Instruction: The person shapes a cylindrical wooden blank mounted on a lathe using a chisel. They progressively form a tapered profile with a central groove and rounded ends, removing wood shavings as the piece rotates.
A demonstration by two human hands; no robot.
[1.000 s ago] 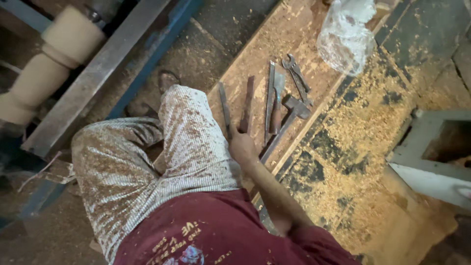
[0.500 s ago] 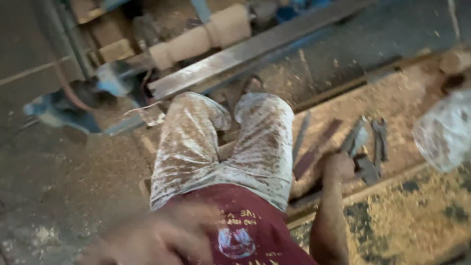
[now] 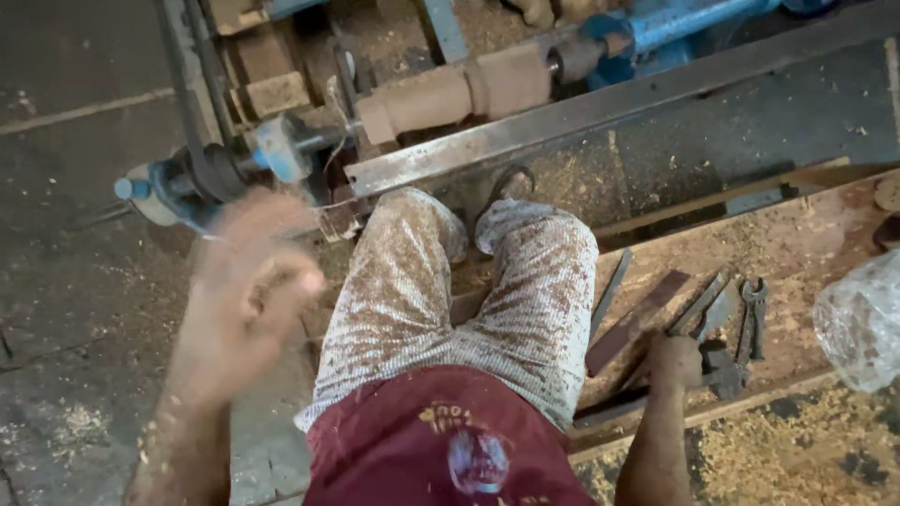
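From the head camera, the right hand (image 3: 675,361) rests on a sawdust-covered plank (image 3: 797,234) at the person's right side, among a row of flat metal tools. Its fingers curl down over the near end of a grey chisel (image 3: 698,305), whose blade runs up and away from the knuckles; whether the grip is closed round the handle or only lying on it cannot be told, since the back of the hand hides the fingers. A dark flat bar (image 3: 637,319) lies just left of the hand, a thin file (image 3: 611,290) further left beside the knee, and pliers (image 3: 752,319) just to the right, with a clear plastic bag (image 3: 858,319) at the plank's far right. Compared with half a second ago, the view has swung so that the lathe and the turned wood piece (image 3: 459,94) between its centres sit higher, and the left hand (image 3: 248,290), then low at the picture's edge, is now raised in front of the blue tailstock (image 3: 202,173). It is blurred, fingers spread and loosely bent, holding nothing, forearm rising from the lower left. The right forearm comes straight up from the bottom edge, wrist bent down onto the plank.
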